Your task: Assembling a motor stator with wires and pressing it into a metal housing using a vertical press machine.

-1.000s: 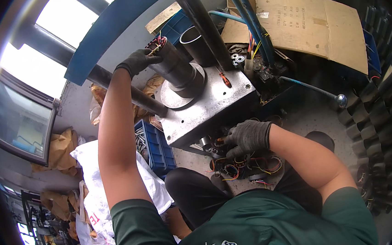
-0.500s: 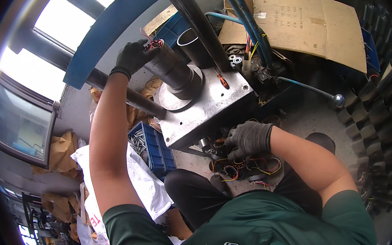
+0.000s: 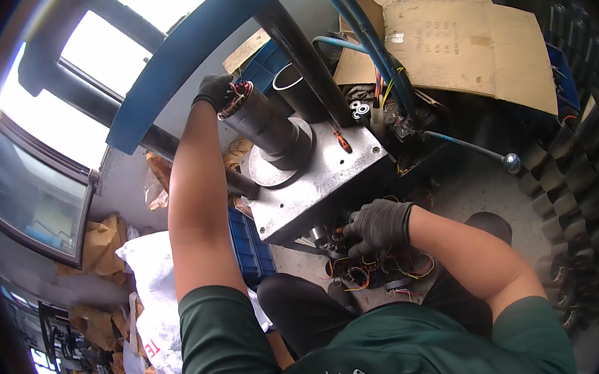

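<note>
My left hand [image 3: 213, 90], in a black glove, grips the top rim of a dark metal cylinder [image 3: 261, 124] that stands tilted on a round disc on the steel plate [image 3: 327, 178] of the press. Coloured wire ends sprout from the cylinder's top, right under my fingers [image 3: 226, 98], which are curled closed around the rim. Compared with half a second ago, this hand has stayed at the cylinder's top, and the cylinder leans much the same way.

My right hand [image 3: 379, 227], also gloved, is down in front of the plate's lower edge, closed over a small dark part among a heap of wound coils [image 3: 376, 271] with orange, yellow and red leads; I cannot tell exactly what sits inside the grip. It has scarcely moved from where it rested a second ago, beside the same heap.

A second open steel tube [image 3: 297, 92] stands just behind the cylinder, against the dark column. Blue hoses [image 3: 365, 34] run down past a sheet of cardboard [image 3: 456, 34], and a lever with a ball knob [image 3: 513, 163] sticks out to the right. A blue crate [image 3: 247, 240] sits beneath the plate by my knee.
</note>
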Available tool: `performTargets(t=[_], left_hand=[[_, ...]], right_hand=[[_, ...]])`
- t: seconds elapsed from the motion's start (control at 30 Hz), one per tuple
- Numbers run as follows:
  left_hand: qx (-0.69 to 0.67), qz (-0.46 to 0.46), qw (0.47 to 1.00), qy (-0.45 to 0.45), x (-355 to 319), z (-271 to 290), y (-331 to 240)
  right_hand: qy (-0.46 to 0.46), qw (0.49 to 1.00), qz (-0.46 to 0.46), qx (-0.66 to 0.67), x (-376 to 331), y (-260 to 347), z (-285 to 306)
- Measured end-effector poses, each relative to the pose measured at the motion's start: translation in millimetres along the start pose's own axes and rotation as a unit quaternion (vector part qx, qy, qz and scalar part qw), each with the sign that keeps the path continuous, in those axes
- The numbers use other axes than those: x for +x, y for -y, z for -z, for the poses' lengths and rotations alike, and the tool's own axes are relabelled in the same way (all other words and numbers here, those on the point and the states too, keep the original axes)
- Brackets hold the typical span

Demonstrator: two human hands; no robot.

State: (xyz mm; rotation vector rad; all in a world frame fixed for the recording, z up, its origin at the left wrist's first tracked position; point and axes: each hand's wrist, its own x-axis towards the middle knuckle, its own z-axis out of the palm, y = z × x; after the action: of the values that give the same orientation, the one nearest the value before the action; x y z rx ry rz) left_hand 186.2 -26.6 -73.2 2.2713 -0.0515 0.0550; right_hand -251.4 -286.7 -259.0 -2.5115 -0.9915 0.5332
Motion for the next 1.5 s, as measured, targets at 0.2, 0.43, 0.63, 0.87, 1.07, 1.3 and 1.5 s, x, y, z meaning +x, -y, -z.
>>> performTargets(t=[0.2,0.43,0.63,0.87,1.07,1.3,1.5], left_hand=[[-0.092,-0.129,0.987,0.039,-53.5,-62.9,-34.7],[-0.007,-0.286,0.94,0.185,-71.8,29.0,-23.5],[0.051,-0.229,0.963,0.134,-122.4,-10.5,-35.4],[-0.029,-0.194,0.978,0.068,-108.0,-7.6,-32.2],[0.184,-0.176,0.961,-0.104,-87.0,-7.0,-32.3],[0.475,-0.187,0.856,-0.085,-104.2,-12.0,-46.4],[0.427,-0.195,0.878,0.094,-82.7,7.4,-45.0]], right_hand=[[-0.025,1.0,-0.019,0.003,-11.0,-12.1,-4.6],[-0.02,0.999,0.026,-0.019,4.8,12.1,0.7],[-0.012,1.0,0.017,-0.016,8.0,-1.3,-11.0],[-0.011,0.999,0.022,-0.024,8.7,3.0,-10.1],[-0.01,1.0,0.016,-0.023,9.6,2.4,-10.5],[-0.016,1.0,0.009,-0.023,6.8,-4.7,-13.8],[0.001,1.0,0.007,-0.029,6.0,2.8,-12.1]])
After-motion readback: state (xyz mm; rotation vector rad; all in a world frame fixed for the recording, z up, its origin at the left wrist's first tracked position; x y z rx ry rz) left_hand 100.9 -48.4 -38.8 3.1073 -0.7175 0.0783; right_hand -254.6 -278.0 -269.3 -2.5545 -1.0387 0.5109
